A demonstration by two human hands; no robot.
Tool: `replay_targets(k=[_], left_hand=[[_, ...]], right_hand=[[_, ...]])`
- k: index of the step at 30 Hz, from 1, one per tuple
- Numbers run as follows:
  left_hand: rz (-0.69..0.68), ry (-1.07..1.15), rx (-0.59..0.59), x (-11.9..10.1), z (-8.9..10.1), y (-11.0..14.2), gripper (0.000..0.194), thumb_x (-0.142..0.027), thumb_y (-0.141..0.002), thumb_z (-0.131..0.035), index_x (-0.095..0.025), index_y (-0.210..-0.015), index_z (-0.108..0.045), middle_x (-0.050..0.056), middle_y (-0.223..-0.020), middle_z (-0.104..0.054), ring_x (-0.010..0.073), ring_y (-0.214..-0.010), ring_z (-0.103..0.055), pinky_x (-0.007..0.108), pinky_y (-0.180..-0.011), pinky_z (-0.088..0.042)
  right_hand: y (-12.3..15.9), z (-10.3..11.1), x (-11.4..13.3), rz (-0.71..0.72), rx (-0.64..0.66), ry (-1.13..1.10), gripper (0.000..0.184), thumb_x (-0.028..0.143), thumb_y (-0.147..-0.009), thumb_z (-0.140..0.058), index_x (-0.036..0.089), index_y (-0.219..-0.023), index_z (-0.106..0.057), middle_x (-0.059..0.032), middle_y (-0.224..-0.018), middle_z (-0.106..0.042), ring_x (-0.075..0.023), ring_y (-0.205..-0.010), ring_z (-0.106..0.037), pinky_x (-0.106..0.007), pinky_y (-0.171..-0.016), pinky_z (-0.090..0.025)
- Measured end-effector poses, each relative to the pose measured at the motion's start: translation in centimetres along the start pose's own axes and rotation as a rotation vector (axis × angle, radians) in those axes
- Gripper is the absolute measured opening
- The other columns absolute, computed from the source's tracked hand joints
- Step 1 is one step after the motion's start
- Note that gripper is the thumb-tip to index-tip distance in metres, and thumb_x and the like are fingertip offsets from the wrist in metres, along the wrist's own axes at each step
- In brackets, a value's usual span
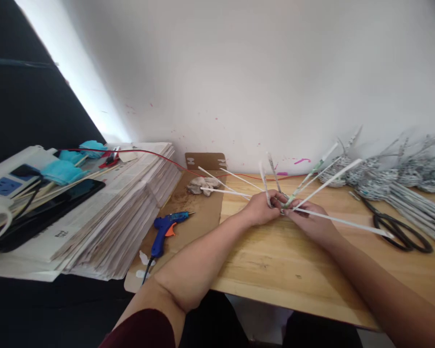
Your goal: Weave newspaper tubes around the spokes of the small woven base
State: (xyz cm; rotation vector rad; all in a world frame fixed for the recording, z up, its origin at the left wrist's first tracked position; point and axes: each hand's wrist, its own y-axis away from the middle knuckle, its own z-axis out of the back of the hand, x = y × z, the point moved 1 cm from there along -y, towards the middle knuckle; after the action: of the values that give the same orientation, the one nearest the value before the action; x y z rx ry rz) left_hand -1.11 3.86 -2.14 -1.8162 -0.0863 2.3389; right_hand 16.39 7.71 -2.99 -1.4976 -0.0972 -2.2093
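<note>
A spread of thin white and printed paper rods point(326, 185), one with green patches, is held low over the near-to-middle part of the pale wooden table point(257, 261), right of centre. The rods are gripped where they meet by both hands: the fingers of the left hand point(263, 209) are curled closed around the joint, and those of the right hand point(311, 221) are pinched on it from the right. The free ends are fanned out to left, right and far.

To the left, a blue glue gun with an orange trigger point(161, 234) is laid on a brown cardboard sheet point(203, 222), with a crumpled off-white cloth point(199, 185) beyond it. Farther left, a black phone-like slab point(76, 193) is rested on a tall stack of newspapers point(119, 217).

On the right, black-handled scissors point(370, 207) are placed near grey-white woven paper pieces point(375, 186) and a bundle of grey paper rods point(420, 210).
</note>
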Motion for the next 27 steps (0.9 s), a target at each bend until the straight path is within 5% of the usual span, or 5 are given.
replay_targets(k=[27], left_hand=[[0.017, 0.024, 0.213, -1.5, 1.3, 0.5, 0.046, -0.015, -0.065, -0.074, -0.015, -0.109, -0.061, -0.001, -0.082, -0.064, 0.0105, -0.071, -0.059, 0.023, -0.067, -0.044]], right_hand=[[0.5, 0.4, 1.8, -0.014, 0.132, -0.210, 0.022, 0.032, -0.066, -0.072, 0.016, -0.073, -0.060, -0.0008, -0.072, -0.060, -0.0153, -0.070, -0.055, -0.031, -0.070, -0.043]])
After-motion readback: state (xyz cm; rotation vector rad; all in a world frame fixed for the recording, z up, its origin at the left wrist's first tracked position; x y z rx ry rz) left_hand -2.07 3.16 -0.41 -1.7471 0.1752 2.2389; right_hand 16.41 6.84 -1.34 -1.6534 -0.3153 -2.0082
